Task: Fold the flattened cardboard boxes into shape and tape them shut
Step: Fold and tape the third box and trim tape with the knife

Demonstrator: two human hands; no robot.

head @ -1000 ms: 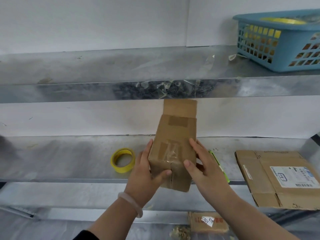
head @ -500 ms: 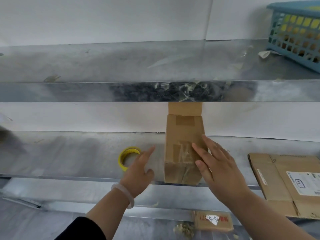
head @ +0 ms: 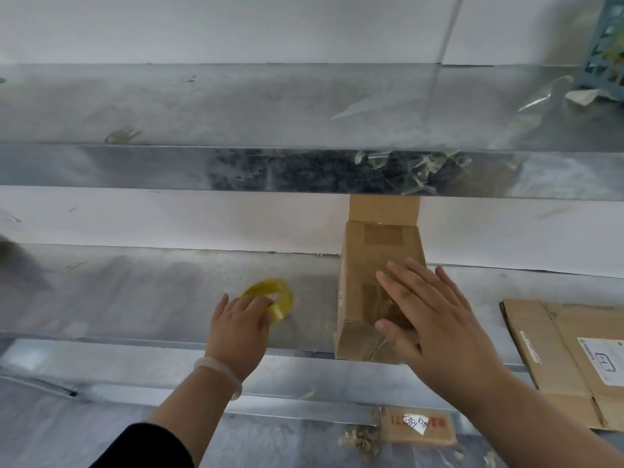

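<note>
From the head view, my right hand [head: 429,319] lies flat on top of the cardboard box [head: 378,265], fingers straight and spread, pressing it down without gripping. The box is already folded into shape. Its end nearest my wrist looks closed, with clear tape shining across the seam under my thumb. Beyond my fingertips a flap [head: 385,211] stands upright, so I judge that end is not yet sealed.

My left hand [head: 236,327] is off to the left of the box, well apart from my right hand. Its fingers curl over the near rim of the yellow tape roll [head: 277,298], which sits tilted. I read this as fetching tape for the open end.

To the right of my right hand lies a flattened carton [head: 567,349] with a printed label, not yet folded, so more work remains.

Everything rests on a dull metal shelf [head: 135,292], scuffed and dusty, backed by a white wall. A second metal shelf [head: 236,106] runs above my hands, with scraps of used tape stuck along its front lip. A blue basket [head: 607,45] shows at its far right corner. Below my right forearm a small cardboard piece [head: 417,425] lies among debris.
</note>
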